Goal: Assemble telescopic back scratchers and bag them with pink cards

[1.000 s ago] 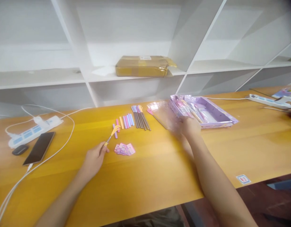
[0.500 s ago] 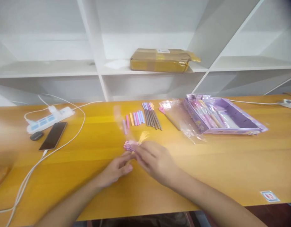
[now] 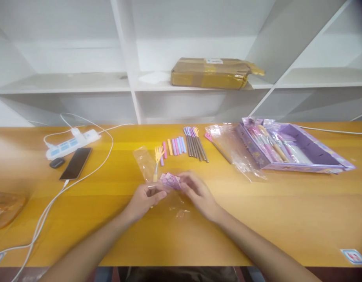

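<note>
My left hand (image 3: 145,200) is closed around the handle of a stick with a yellow hand-shaped head (image 3: 158,154), which points away from me. A pink and purple printed card (image 3: 170,181) sits between my hands, pinched at its right edge by my right hand (image 3: 197,192). Clear plastic wrapping (image 3: 144,162) lies just beyond my left hand, and more shows below the card. Farther back are several short coloured tubes (image 3: 175,146) in a row and several grey rods with coloured heads (image 3: 195,145).
A purple box (image 3: 308,168) with wrapped items stands at the right, beside a pink-headed rod (image 3: 219,149) and plastic bags. At left are a power strip (image 3: 70,145), a phone (image 3: 76,163) and white cables. A taped parcel (image 3: 210,73) rests on the shelf.
The yellow-headed stick has swung from right to upright on the left side. My right hand has moved off my left fingers to the card's right edge. The view has shifted slightly.
</note>
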A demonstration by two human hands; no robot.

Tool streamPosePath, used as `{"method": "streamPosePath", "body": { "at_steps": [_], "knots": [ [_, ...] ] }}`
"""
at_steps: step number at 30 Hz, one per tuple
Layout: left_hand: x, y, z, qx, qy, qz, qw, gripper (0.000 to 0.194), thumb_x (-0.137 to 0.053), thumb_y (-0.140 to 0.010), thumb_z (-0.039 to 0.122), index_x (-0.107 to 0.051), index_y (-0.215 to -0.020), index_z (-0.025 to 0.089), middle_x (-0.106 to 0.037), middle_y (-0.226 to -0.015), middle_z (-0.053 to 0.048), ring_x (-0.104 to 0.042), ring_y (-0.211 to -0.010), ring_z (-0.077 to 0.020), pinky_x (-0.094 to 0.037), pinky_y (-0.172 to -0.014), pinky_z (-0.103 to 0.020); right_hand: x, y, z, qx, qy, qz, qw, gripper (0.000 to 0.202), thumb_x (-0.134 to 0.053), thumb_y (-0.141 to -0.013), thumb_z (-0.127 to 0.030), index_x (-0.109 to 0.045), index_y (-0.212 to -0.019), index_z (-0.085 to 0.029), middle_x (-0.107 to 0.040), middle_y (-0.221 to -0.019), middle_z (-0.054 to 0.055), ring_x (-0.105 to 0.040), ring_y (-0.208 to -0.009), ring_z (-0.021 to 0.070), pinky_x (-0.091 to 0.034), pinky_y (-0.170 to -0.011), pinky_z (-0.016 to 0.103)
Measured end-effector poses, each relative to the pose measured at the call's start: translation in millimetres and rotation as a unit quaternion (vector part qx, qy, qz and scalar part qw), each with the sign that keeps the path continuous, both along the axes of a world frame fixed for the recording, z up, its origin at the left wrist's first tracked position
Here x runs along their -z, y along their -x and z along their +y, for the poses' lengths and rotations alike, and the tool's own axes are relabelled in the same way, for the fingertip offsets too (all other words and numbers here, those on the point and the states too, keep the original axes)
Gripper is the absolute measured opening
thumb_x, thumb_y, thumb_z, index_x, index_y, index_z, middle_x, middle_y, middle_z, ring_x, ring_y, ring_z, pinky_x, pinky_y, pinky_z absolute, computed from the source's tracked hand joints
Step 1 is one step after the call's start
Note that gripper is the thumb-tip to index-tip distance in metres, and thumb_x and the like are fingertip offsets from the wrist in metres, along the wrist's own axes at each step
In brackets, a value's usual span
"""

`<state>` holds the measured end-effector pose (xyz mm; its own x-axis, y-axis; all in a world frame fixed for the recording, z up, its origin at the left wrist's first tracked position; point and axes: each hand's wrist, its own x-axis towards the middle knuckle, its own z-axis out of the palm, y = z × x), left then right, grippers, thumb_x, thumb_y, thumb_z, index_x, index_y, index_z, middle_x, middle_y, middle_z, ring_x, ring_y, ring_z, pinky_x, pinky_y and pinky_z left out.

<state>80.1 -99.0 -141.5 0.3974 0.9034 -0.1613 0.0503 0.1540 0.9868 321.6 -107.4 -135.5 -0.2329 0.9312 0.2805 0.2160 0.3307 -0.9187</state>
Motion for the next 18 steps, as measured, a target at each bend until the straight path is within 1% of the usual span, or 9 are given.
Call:
{"method": "streamPosePath", "body": {
  "at_steps": [2, 3, 4, 6, 8, 10, 14, 16, 18],
  "knots": [
    [0.8, 0, -2, 0.04, -0.074, 0.054, 0.995, 0.033, -0.082, -0.087, 0.052, -0.082, -0.09, 0.02, -0.07, -0.097, -0.007, -0.063, -0.089, -0.0198, -0.049, -0.081, -0.031, 8.4, 10, 0, -0.046, 0.064, 0.027, 0.997, 0.039, -0.058, -0.106, -0.047, -0.062, -0.138, -0.026, -0.065, -0.111, 0.006, -0.062, -0.089, 0.016, -0.054, -0.079, 0.031],
    [1.6, -1, -3, 0.059, -0.098, 0.072, 0.991, 0.031, -0.082, -0.086, 0.051, -0.083, -0.087, 0.02, -0.072, -0.103, -0.008, -0.064, -0.101, -0.0236, -0.049, -0.091, -0.034, 11.4, 15, 0, -0.067, 0.073, 0.034, 0.994, 0.04, -0.058, -0.105, -0.049, -0.063, -0.138, -0.026, -0.064, -0.112, 0.006, -0.062, -0.092, 0.0165, -0.054, -0.082, 0.032],
    [2.5, -3, -6, 0.081, -0.109, 0.084, 0.987, 0.03, -0.083, -0.085, 0.051, -0.084, -0.086, 0.021, -0.073, -0.107, -0.009, -0.064, -0.108, -0.0257, -0.049, -0.096, -0.035, 13.6, 18, 1, -0.082, 0.07, 0.038, 0.993, 0.037, -0.058, -0.105, -0.05, -0.067, -0.131, -0.025, -0.065, -0.11, 0.006, -0.061, -0.095, 0.0172, -0.053, -0.086, 0.033],
    [3.7, -7, -11, 0.131, -0.095, 0.099, 0.982, 0.029, -0.082, -0.087, 0.051, -0.084, -0.088, 0.022, -0.075, -0.105, -0.008, -0.066, -0.102, -0.0245, -0.05, -0.091, -0.033, 15.9, 21, 3, -0.085, 0.054, 0.044, 0.994, 0.034, -0.056, -0.106, -0.053, -0.073, -0.107, -0.023, -0.064, -0.101, 0.005, -0.06, -0.099, 0.0188, -0.051, -0.093, 0.035],
    [3.7, -12, -16, 0.169, -0.079, 0.109, 0.976, 0.029, -0.079, -0.089, 0.05, -0.084, -0.091, 0.021, -0.075, -0.093, -0.006, -0.066, -0.085, -0.0207, -0.049, -0.079, -0.03, 17.1, 21, 6, -0.08, 0.054, 0.058, 0.994, 0.039, -0.056, -0.105, -0.056, -0.071, -0.094, -0.021, -0.062, -0.096, 0.005, -0.059, -0.099, 0.0198, -0.05, -0.095, 0.037],
    [3.4, -17, -19, 0.186, -0.08, 0.12, 0.972, 0.028, -0.077, -0.09, 0.048, -0.083, -0.092, 0.02, -0.076, -0.087, -0.005, -0.065, -0.08, -0.0195, -0.048, -0.074, -0.029, 19.0, 20, 8, -0.09, 0.072, 0.084, 0.99, 0.042, -0.058, -0.102, -0.061, -0.07, -0.096, -0.022, -0.061, -0.098, 0.005, -0.058, -0.099, 0.0205, -0.05, -0.094, 0.037],
    [5.1, -19, -19, 0.202, -0.072, 0.121, 0.969, 0.028, -0.077, -0.09, 0.046, -0.081, -0.09, 0.019, -0.076, -0.086, -0.005, -0.065, -0.078, -0.0189, -0.048, -0.073, -0.028, 25.1, 25, 5, -0.133, 0.097, 0.107, 0.98, 0.045, -0.059, -0.1, -0.065, -0.07, -0.096, -0.022, -0.063, -0.101, 0.006, -0.06, -0.101, 0.022, -0.052, -0.094, 0.038],
    [5.7, -18, -16, 0.204, -0.07, 0.117, 0.969, 0.027, -0.078, -0.089, 0.047, -0.081, -0.09, 0.019, -0.075, -0.086, -0.005, -0.065, -0.078, -0.0189, -0.05, -0.074, -0.029, 26.2, 27, 5, -0.116, 0.081, 0.109, 0.984, 0.045, -0.061, -0.099, -0.065, -0.07, -0.092, -0.021, -0.063, -0.101, 0.006, -0.06, -0.103, 0.0225, -0.052, -0.097, 0.039],
    [2.9, -16, -13, 0.181, -0.077, 0.103, 0.975, 0.028, -0.079, -0.088, 0.047, -0.081, -0.09, 0.02, -0.074, -0.098, -0.007, -0.067, -0.09, -0.0212, -0.054, -0.081, -0.032, 23.1, 24, 8, -0.066, 0.065, 0.148, 0.985, 0.044, -0.062, -0.098, -0.064, -0.067, -0.091, -0.022, -0.061, -0.097, 0.005, -0.059, -0.097, 0.0211, -0.053, -0.092, 0.037]
  ]
}}
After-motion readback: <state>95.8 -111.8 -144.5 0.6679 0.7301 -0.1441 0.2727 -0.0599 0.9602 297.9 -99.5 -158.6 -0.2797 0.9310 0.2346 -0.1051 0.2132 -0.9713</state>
